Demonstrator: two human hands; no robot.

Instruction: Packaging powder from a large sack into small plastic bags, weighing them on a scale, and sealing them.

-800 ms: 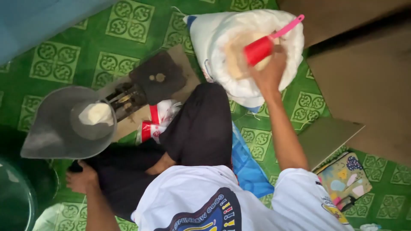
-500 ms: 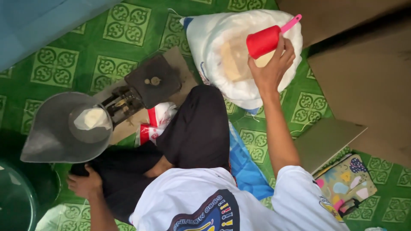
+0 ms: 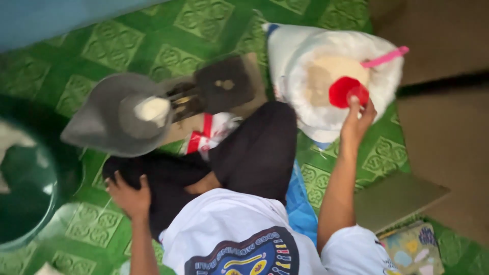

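Observation:
My right hand [image 3: 357, 121] grips a red scoop cup [image 3: 348, 91] with a pink handle [image 3: 384, 57], held over the open mouth of a white sack [image 3: 310, 97] filled with pale grain or flour [image 3: 326, 74]. My left hand [image 3: 130, 193] rests flat on my dark-trousered knee [image 3: 168, 178], holding nothing. In front of the knee sits a grey metal scale pan [image 3: 104, 122] with a small white heap [image 3: 152, 108] in it, joined to a dark balance scale [image 3: 224, 84].
A green patterned mat [image 3: 127, 46] covers the floor. A dark green tub [image 3: 25, 188] stands at the left. A red-and-white packet [image 3: 209, 135] lies by my leg. A flat cardboard piece [image 3: 397, 198] and a colourful booklet [image 3: 412, 249] lie at the right.
My right hand has tipped the red cup down toward the sack's contents, its mouth now facing the camera. The view has shifted; the left hand stays on the knee.

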